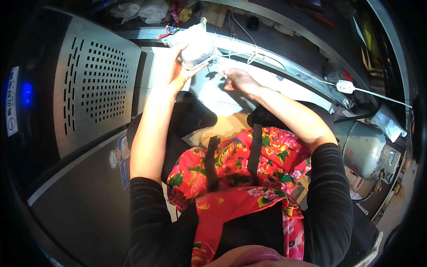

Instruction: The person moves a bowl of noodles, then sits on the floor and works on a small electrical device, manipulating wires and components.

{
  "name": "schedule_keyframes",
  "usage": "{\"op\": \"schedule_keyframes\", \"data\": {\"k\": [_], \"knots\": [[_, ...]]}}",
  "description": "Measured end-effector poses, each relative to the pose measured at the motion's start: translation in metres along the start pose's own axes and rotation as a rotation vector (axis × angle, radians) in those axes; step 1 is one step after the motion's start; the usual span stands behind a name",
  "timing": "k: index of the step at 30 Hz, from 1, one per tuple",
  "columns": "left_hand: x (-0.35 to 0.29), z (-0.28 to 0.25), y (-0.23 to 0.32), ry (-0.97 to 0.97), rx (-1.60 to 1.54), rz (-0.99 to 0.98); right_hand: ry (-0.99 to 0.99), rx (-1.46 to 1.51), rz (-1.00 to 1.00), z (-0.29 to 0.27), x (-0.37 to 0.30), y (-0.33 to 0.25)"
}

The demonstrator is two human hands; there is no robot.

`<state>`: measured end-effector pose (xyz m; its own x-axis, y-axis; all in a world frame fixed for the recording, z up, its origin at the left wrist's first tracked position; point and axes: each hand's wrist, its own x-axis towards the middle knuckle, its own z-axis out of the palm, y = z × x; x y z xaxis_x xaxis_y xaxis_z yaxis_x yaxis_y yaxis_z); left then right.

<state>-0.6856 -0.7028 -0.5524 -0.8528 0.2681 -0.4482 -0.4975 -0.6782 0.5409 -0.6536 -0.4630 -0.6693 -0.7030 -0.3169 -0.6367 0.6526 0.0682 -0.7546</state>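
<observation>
My left hand (178, 73) is closed around the side and underside of a white, rounded plastic-wrapped package (198, 46), raised at the front edge of the shelf. Bright light washes out its surface, so its contents cannot be made out. Just right of the package, and a little lower, is my right hand (240, 81). Its fingers are curled together in a pinch near a pale strand or strip by the package. Glare hides what, if anything, lies between those fingertips.
A perforated metal cabinet (106, 80) stands at left. The metal shelf ahead holds plastic bags (153, 11) and loose cables. A white cord with an inline box (344, 86) runs along the right. Beyond my right elbow is a grey gas cylinder (362, 149). A red floral apron (235, 200) covers my lap.
</observation>
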Motion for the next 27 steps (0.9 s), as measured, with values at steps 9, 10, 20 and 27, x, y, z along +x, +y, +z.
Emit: {"op": "schedule_keyframes", "data": {"k": [9,10,20,27], "knots": [[0.023,-0.011,-0.036,0.098,0.089,-0.087,0.359,-0.705,-0.405,-0.017,-0.043,-0.027],[0.025,-0.014,-0.038,0.086,0.079,-0.082,0.345,-0.715,-0.361,-0.021,-0.038,-0.02],[0.041,-0.002,-0.021,0.06,-0.102,0.104,0.298,-0.156,-0.387,-0.037,0.006,0.009],[0.038,-0.006,-0.032,0.148,0.075,-0.021,0.187,0.059,-0.404,-0.033,-0.002,-0.048]]}}
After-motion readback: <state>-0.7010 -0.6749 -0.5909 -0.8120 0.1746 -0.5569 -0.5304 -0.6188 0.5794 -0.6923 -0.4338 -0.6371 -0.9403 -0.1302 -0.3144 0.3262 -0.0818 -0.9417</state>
